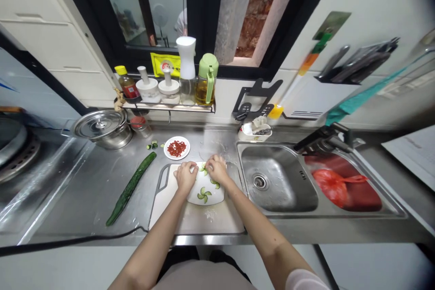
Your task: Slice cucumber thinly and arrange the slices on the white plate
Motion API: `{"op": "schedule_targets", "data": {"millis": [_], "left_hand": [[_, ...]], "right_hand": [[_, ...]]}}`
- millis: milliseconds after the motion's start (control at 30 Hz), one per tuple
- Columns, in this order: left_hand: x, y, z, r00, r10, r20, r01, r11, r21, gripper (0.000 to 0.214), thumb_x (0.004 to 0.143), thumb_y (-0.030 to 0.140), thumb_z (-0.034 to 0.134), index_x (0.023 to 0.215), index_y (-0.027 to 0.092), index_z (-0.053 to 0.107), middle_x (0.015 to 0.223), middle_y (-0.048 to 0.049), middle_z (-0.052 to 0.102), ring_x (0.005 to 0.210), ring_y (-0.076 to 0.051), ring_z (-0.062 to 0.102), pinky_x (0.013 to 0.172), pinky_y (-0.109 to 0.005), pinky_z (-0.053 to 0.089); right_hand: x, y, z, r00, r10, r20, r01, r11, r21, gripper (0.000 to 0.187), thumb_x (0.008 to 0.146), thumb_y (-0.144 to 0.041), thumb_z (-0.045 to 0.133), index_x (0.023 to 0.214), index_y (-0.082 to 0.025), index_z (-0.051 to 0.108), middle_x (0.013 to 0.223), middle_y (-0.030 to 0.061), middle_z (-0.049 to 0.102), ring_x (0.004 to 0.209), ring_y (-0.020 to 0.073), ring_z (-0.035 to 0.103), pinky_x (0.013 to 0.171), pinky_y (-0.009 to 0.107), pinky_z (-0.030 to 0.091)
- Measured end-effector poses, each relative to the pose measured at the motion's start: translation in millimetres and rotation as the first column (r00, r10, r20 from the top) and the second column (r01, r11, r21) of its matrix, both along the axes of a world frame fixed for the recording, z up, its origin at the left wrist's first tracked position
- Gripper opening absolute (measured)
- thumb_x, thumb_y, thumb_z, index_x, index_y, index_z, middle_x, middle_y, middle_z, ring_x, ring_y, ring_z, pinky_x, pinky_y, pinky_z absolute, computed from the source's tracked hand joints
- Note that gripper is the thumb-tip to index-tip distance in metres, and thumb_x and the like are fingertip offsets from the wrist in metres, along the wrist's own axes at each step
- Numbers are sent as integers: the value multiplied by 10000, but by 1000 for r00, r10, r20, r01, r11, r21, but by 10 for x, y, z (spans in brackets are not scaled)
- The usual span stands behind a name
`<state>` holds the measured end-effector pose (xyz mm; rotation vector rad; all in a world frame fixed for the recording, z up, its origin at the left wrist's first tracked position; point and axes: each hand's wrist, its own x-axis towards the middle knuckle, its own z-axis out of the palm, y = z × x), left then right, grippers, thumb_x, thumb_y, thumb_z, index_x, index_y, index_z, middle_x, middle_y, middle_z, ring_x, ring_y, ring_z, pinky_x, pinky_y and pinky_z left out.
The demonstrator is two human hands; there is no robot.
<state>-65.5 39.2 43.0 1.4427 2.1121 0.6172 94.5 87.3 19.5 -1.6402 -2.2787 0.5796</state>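
Observation:
A white plate (217, 195) lies on a grey cutting board (197, 219) and carries several green cucumber slices (204, 194), some laid out like petals. My left hand (185, 176) rests curled at the plate's left rim. My right hand (216, 168) is bent over the far part of the plate, fingertips pinched close by a cucumber slice (203, 167). What each hand grips, if anything, is hidden under the fingers.
A whole cucumber (131, 187) lies left of the board, with a small dish of red bits (176, 148) and cucumber ends (152, 145) behind. A lidded pot (102, 128), a condiment rack (170, 99), a sink (277, 181) and a red bag (331, 185) surround. A black cable (68, 241) runs along the front edge.

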Motion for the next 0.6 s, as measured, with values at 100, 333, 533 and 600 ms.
{"op": "schedule_targets", "data": {"millis": [100, 333, 533, 600], "left_hand": [[48, 66, -38, 999, -36, -41, 35, 999, -21, 204, 869, 360, 562, 992, 270, 698, 1055, -55, 661, 1059, -245, 550, 923, -391, 310], [100, 144, -95, 993, -90, -81, 85, 994, -67, 190, 864, 364, 569, 973, 268, 692, 1047, -52, 642, 1054, -242, 540, 908, -380, 297], [121, 188, -139, 988, -112, -109, 103, 991, -91, 185, 870, 366, 573, 984, 273, 685, 1042, -52, 639, 1061, -243, 540, 905, -385, 293], [126, 201, -146, 986, -120, -115, 108, 989, -102, 185, 868, 361, 579, 991, 271, 682, 1051, -55, 639, 1065, -244, 539, 909, -384, 291]], "right_hand": [[-1, -5, -68, 999, 17, 27, -17, 1000, 4, 169, 899, -294, 541, 909, -226, 696, 1141, 59, 541, 1069, 227, 416, 914, 339, 303], [-9, 5, -130, 998, 61, -3, -61, 998, 7, 156, 902, -263, 538, 899, -211, 685, 1214, 63, 508, 1130, 231, 368, 940, 348, 297], [-34, 8, -146, 996, 83, 25, -83, 996, 15, 160, 907, -253, 532, 903, -204, 685, 1208, 70, 509, 1130, 230, 363, 932, 348, 303], [-40, 11, -151, 996, 84, 27, -84, 996, 16, 162, 906, -248, 530, 896, -203, 685, 1201, 71, 513, 1125, 232, 366, 925, 347, 308]]}}
